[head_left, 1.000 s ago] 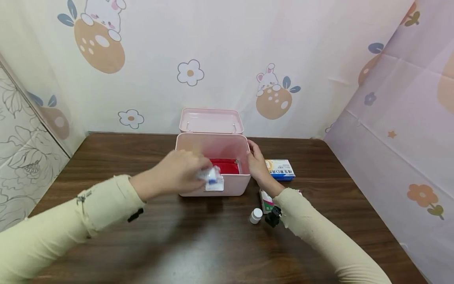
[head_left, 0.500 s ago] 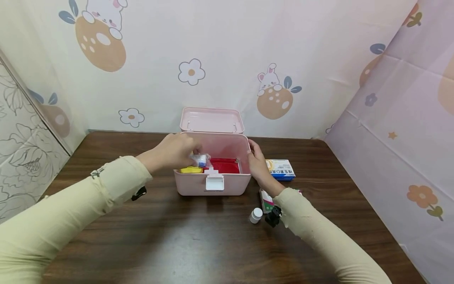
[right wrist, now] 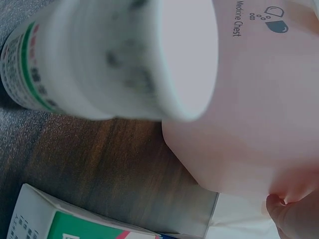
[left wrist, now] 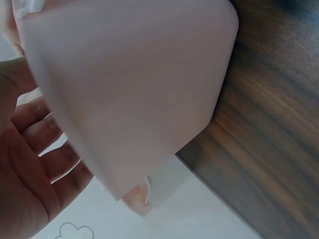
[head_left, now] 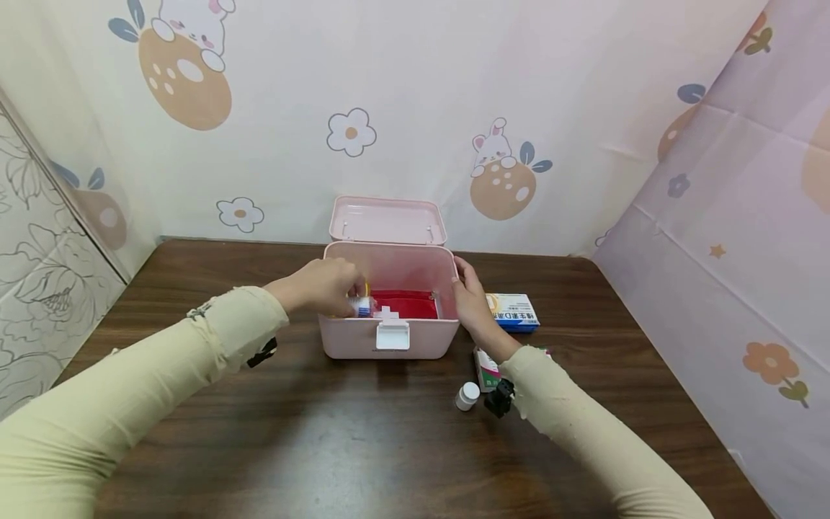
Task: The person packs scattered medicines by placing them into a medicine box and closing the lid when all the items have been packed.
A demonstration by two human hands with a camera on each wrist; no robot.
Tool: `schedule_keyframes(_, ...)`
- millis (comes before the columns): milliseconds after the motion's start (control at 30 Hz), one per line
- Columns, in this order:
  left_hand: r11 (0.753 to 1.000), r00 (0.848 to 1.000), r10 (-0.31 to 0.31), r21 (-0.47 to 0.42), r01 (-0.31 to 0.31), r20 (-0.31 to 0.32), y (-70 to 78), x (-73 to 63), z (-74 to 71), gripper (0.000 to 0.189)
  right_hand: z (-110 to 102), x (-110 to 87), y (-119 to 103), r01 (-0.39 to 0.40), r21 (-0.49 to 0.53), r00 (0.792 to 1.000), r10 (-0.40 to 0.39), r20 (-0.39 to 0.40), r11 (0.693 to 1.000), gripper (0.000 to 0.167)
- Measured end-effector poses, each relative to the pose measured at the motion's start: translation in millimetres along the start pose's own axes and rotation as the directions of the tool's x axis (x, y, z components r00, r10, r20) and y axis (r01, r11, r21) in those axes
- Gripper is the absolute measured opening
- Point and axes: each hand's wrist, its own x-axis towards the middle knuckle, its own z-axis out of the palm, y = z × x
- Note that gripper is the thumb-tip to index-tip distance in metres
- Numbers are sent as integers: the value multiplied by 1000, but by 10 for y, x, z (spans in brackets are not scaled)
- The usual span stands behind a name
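The pink medicine box point(head_left: 350, 340) stands on the table with its lid point(head_left: 387, 218) tipped back. My left hand point(head_left: 327, 285) reaches over the left rim and pinches a small white-and-blue packet point(head_left: 364, 308) in clear plastic, low inside the box. In the left wrist view its fingers point(left wrist: 42, 134) show behind the box's left wall, their tips hidden. My right hand point(head_left: 475, 306) holds the box at its right rim; one of its fingers point(right wrist: 294, 215) lies against the side wall in the right wrist view. A red zip pouch point(head_left: 415, 304) lies in the box, and a bit of yellow shows beside my left fingers.
Right of the box lies a white-and-blue carton point(head_left: 514, 311). Nearer, a green-and-white carton point(head_left: 488, 369) is partly under my right forearm, with a small white bottle point(head_left: 467, 396) upright beside it. A patterned curtain point(head_left: 415, 86) hangs behind the table.
My left hand has carried the packet from over the box's front latch back and left, then down into the box. The right hand has stayed at the rim.
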Motion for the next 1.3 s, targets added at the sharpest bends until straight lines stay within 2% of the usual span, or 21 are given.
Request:
schedule_keyframes(200, 998, 998, 51, -33, -50, 36, -34, 38, 83, 6, 1, -6, 19, 0, -10, 1000, 0, 6, 1000, 46)
schedule_keyframes(333, 996, 993, 79, -46, -76, 89, -48, 89, 109, 11, 3, -32, -31, -6, -9, 1000, 6, 11, 1000, 46)
schedule_keyframes(600, 998, 968, 60, -34, -53, 243, -8, 166, 79, 23, 8, -13, -12, -18, 2, 1000, 18, 13, 1000, 47)
schedule_keyframes(733, 999, 955, 47, -30, -40, 294, 1, 193, 102, 26, 14, -24, -16, -11, 0, 1000, 11, 8, 1000, 46)
schedule_keyframes(1067, 998, 959, 49, 24, -58, 279, -38, 242, 190, 26, 6, -23, -47, -6, -11, 1000, 6, 6, 1000, 47)
schedule_keyframes(1300, 999, 964, 32, -3, -33, 264, -37, 245, 206, 25, 1, -19, -57, 2, -3, 1000, -2, 4, 1000, 47)
